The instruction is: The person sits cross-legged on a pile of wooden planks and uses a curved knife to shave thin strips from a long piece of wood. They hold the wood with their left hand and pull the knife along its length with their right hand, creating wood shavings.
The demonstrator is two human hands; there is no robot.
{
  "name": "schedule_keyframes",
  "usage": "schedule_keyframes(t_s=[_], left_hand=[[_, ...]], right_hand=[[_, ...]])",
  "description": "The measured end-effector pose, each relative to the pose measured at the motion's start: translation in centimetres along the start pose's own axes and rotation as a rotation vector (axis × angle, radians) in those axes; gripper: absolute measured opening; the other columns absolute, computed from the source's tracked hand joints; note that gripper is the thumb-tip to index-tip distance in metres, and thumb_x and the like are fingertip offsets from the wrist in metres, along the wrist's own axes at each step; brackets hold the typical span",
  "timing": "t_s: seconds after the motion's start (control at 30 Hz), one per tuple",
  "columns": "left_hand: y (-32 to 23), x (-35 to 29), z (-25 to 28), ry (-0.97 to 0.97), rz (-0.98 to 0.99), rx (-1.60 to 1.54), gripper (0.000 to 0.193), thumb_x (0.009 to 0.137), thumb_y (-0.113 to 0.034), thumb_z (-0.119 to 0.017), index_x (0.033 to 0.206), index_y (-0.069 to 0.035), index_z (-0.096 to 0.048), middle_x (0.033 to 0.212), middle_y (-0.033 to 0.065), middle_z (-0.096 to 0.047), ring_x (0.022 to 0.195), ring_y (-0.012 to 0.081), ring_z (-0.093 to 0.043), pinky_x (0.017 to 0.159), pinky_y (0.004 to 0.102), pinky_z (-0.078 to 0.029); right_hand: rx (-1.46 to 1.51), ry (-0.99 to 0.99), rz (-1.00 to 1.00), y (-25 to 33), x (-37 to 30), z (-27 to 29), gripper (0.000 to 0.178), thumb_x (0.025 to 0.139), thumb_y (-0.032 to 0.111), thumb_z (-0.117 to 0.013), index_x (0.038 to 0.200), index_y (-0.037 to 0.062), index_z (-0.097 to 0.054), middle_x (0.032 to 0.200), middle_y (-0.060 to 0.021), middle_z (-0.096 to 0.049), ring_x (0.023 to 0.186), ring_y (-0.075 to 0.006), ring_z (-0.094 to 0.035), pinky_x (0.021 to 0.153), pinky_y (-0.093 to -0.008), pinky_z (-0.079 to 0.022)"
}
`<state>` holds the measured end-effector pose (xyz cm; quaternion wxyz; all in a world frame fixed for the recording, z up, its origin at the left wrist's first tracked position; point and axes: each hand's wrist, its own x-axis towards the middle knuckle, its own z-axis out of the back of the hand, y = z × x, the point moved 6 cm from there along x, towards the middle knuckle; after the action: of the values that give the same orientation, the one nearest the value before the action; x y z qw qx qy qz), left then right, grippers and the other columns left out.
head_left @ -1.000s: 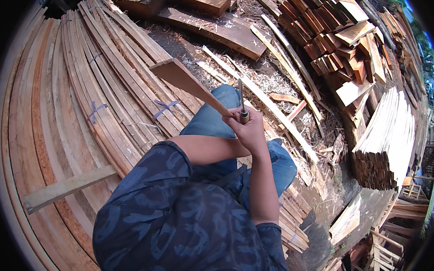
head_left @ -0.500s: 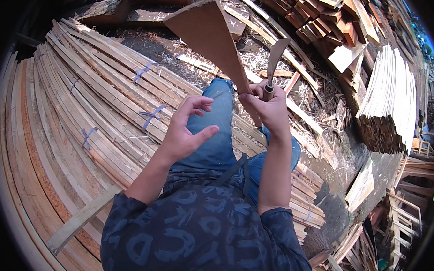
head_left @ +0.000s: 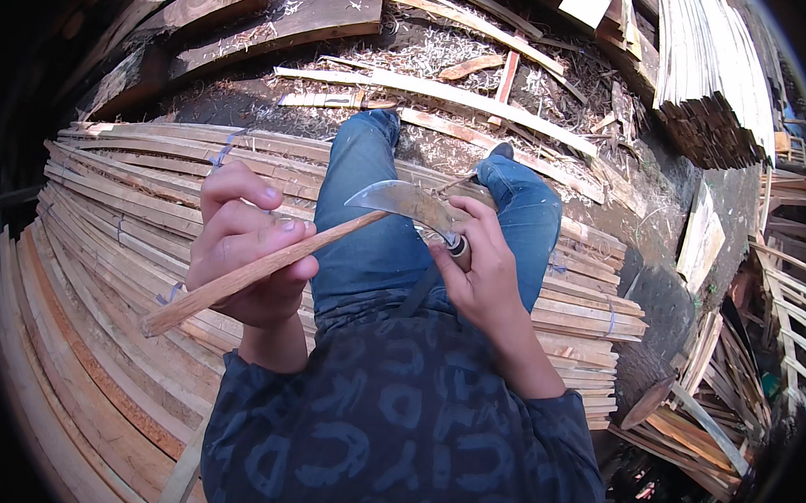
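Observation:
My left hand (head_left: 250, 249) is closed round a brown wooden strip (head_left: 230, 293), thumb and fingers pressed against it. The strip slants from its near end at the lower left up toward my right hand. In my right hand (head_left: 487, 278) is a knife with a short wooden handle (head_left: 460, 249) and a curved, pointed metal blade (head_left: 403, 202). Its blade points left and crosses the strip's far end; whether it touches the wood I cannot tell. Both hands are held above my lap, over my jeans (head_left: 358, 241).
Bundled wooden strips (head_left: 118, 194), tied with purple string, spread under and beside me on the left. Thick planks (head_left: 278, 30) lie at the far left. Shavings (head_left: 430, 50) and long offcuts (head_left: 464, 97) litter the ground ahead. A stack of pale slats (head_left: 712, 76) stands at the far right.
The wooden piece, held in my right hand with its broad face showing, is now in my left hand, seen nearly edge-on. My open left hand has closed. The blade has swung to point left.

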<state>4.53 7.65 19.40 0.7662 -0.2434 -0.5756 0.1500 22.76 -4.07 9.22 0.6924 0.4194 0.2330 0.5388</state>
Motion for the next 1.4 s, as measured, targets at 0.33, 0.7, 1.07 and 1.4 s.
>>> schedule_keyframes(t_s=[0.33, 0.7, 1.07, 1.4], left_hand=[[-2.0, -1.7, 1.2, -0.01, -0.056, 0.179, 0.034, 0.083, -0.045, -0.073, 0.089, -0.012, -0.067, 0.065, -0.0034, -0.061, 0.079, 0.0199, -0.049, 0.071, 0.0381, -0.04], [-6.0, -3.6, 0.5, 0.132, -0.197, 0.403, 0.031, 0.097, -0.042, -0.056, 0.082, -0.015, -0.056, 0.07, -0.0057, -0.046, 0.08, 0.0195, -0.043, 0.069, 0.0384, -0.035], [-4.4, -3.2, -0.1, 0.035, -0.265, 0.24, 0.024, 0.097, -0.041, -0.049, 0.093, -0.017, -0.054, 0.07, -0.0109, -0.057, 0.086, 0.0148, -0.042, 0.078, 0.0393, -0.029], [-2.8, -1.7, -0.4, 0.017, -0.154, 0.436, 0.02, 0.098, -0.034, -0.035, 0.088, -0.021, -0.045, 0.074, -0.0028, -0.047, 0.088, 0.0173, -0.04, 0.082, 0.0408, -0.031]], right_hand=[[0.163, 0.199, -0.146, 0.1, -4.8, 1.4, 0.023, 0.086, 0.008, -0.069, 0.098, -0.001, -0.052, 0.078, -0.0153, -0.057, 0.063, -0.033, -0.062, 0.061, -0.0414, -0.047], [0.308, 0.247, -0.051, 2.9, -7.2, 1.3, 0.03, 0.091, 0.013, -0.064, 0.116, -0.0015, -0.055, 0.081, -0.0161, -0.06, 0.068, -0.0329, -0.063, 0.06, -0.0376, -0.051], [0.422, 0.261, -0.473, -2.3, -7.3, -0.5, 0.021, 0.096, 0.012, -0.057, 0.11, -0.0032, -0.054, 0.072, -0.0179, -0.06, 0.062, -0.0349, -0.061, 0.058, -0.0378, -0.047], [0.441, 0.309, -0.199, 2.4, -3.4, -1.1, 0.02, 0.091, 0.014, -0.064, 0.104, 0.0013, -0.054, 0.076, -0.0166, -0.063, 0.066, -0.0355, -0.064, 0.055, -0.041, -0.051]])
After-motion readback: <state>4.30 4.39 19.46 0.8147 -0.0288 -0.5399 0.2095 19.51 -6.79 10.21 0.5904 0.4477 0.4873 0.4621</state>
